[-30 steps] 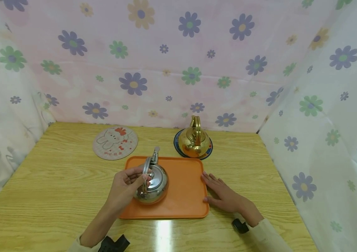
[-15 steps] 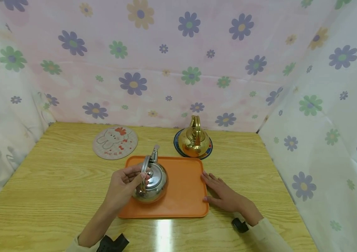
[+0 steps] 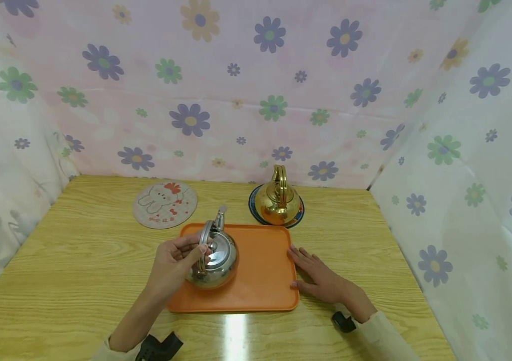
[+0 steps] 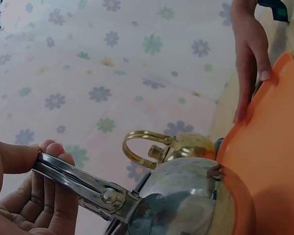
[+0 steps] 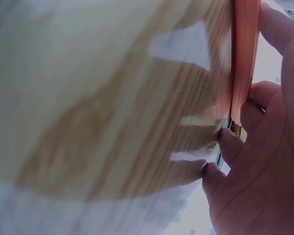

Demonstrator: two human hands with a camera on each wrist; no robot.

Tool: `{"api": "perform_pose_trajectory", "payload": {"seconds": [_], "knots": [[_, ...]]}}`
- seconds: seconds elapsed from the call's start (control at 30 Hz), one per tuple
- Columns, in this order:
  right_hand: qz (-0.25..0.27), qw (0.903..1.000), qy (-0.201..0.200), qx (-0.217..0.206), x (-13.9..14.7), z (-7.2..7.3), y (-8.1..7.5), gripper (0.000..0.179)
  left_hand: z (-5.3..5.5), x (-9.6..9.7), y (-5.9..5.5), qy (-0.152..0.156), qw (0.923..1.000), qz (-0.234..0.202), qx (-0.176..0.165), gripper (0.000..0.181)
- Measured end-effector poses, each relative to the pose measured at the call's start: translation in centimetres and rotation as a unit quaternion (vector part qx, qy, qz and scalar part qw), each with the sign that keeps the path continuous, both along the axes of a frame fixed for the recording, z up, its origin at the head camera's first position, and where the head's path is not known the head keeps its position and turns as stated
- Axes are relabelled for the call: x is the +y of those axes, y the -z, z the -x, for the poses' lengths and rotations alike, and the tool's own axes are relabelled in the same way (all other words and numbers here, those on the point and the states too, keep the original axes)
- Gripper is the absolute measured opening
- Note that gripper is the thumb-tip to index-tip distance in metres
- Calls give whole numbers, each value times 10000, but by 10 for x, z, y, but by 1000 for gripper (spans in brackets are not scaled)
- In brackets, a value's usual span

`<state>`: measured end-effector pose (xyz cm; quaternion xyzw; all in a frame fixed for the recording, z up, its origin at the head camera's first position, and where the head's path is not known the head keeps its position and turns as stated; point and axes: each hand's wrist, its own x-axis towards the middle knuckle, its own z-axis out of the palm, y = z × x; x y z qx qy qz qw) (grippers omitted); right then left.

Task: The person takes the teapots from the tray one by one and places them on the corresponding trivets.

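Left hand (image 3: pixel 172 268) pinches the arched handle (image 4: pixel 78 178) of a silver kettle (image 3: pixel 224 268), thumb on one side and fingers on the other; the kettle is just left of the frame's lower centre, over the left part of an orange tray (image 3: pixel 262 271). Whether its base touches the tray I cannot tell. Its lid (image 3: pixel 221 251) is on, so the contents are hidden. At the tray's right edge the right hand (image 3: pixel 323 281) rests with fingers extended, thumb apart, touching the rim. Higher up, right of centre, a lidded gold kettle (image 3: pixel 277 206) stands upright on a round blue mat (image 3: pixel 252 206). Left of centre, a pale round mat (image 3: pixel 165 205) shows a drawn rabbit with a red bow and a short line of red characters too small to read. Both kettles are polished, round-bellied metal; the silver one's spout (image 3: pixel 220 219) points up the frame. The tray is smooth with rounded corners, the bench (image 3: pixel 93 271) yellow wood grain; flowered cloth (image 3: pixel 219 140) hangs behind and at both sides.
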<state>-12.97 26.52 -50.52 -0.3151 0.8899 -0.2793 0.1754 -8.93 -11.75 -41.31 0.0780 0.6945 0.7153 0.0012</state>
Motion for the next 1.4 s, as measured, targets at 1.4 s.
{"api": "perform_pose_trajectory", "payload": {"seconds": [1.4], "knots": [[16,10000,56,7,0,0,2,79,32,-26,-1,-738,9968,-272,123,24]]}}
